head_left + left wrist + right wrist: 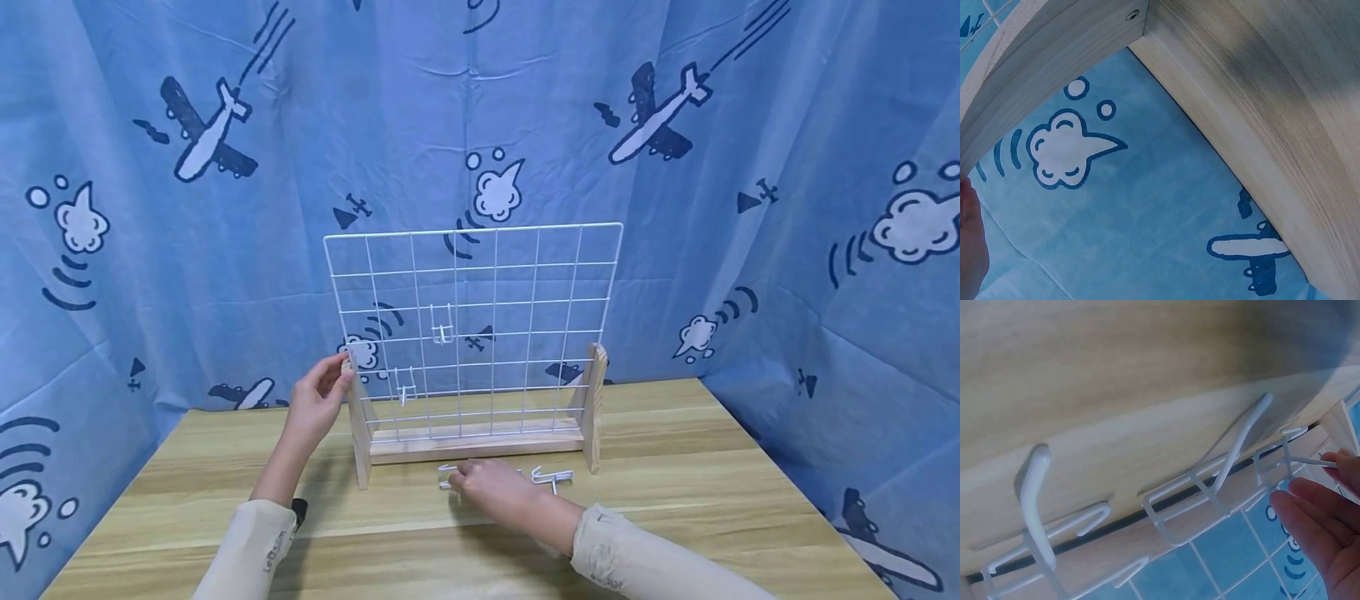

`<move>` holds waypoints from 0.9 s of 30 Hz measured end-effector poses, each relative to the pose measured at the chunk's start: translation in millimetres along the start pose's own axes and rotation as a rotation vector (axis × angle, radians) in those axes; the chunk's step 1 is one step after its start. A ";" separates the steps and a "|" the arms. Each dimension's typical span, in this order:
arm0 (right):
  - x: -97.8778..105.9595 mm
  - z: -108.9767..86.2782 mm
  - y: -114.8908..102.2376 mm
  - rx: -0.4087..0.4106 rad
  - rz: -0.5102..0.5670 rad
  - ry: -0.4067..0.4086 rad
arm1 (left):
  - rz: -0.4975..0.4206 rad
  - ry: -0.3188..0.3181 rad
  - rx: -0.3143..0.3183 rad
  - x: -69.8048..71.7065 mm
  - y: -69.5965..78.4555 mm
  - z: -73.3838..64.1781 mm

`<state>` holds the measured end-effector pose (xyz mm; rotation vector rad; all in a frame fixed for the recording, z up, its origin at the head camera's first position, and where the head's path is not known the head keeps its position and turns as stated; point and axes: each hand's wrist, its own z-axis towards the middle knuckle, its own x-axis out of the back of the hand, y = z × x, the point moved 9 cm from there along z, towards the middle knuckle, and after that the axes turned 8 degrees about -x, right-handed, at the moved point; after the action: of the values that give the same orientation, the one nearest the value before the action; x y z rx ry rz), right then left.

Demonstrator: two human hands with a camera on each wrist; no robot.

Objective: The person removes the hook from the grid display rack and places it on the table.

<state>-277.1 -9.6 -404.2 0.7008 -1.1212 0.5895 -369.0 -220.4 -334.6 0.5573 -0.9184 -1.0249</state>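
A white wire grid panel [474,230] stands upright in a wooden stand [476,447]. My left hand [318,396] holds the top of the stand's left post [359,433]; in the left wrist view only part of that hand [971,244] shows beside the post. Just in front of the base, my right hand [498,492] pinches the prong of a white wire hook [1313,461] low over the table. Two similar hooks, a middle one [1235,450] and a nearer one [1035,500], lie beside it. On the grid hang an upper hook [442,335] and a lower hook [406,392].
The wood-grain table [675,500] carries the stand near its back edge. Behind and at both sides hangs a blue curtain [420,125] printed with planes and clouds. The stand's right post [593,408] rises just beyond the loose hooks.
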 end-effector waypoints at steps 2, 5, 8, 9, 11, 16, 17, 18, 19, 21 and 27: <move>-1.9 -0.8 -1.1 0.002 -0.009 -0.007 | -0.002 0.001 -0.001 0.0 0.1 0.1; -4.5 -2.4 -3.3 0.007 -0.032 -0.014 | 0.002 0.000 -0.001 0.2 0.5 0.0; -5.9 -3.7 -4.9 0.008 -0.049 -0.015 | 0.011 0.000 -0.003 0.3 0.5 0.1; -6.3 -4.1 -5.3 0.006 -0.054 -0.020 | 0.013 0.001 -0.004 0.3 0.5 0.1; -6.8 -4.8 -5.3 -0.004 -0.049 -0.030 | 0.013 0.002 -0.006 0.3 0.2 0.3; -8.1 -6.5 -5.2 -0.031 -0.042 -0.063 | 0.006 0.006 -0.008 0.5 0.0 0.3; -8.3 -6.8 -5.5 -0.035 -0.048 -0.067 | 0.005 0.006 -0.008 0.5 0.2 0.2; -9.0 -7.2 -5.5 -0.041 -0.050 -0.074 | 0.005 0.007 -0.006 0.5 0.2 0.1; -9.3 -7.3 -5.8 -0.043 -0.058 -0.080 | 0.005 0.006 -0.005 0.6 0.5 0.3; -10.4 -7.5 -6.9 -0.043 -0.082 -0.086 | 0.004 0.004 -0.001 0.4 0.9 0.4; -11.3 -8.2 -13.0 -0.019 -0.191 -0.056 | 0.009 -0.006 0.022 -0.8 0.5 -0.2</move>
<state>-266.4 -12.6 -419.7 0.8017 -1.0954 0.3986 -368.8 -219.4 -334.6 0.5677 -0.9381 -1.0099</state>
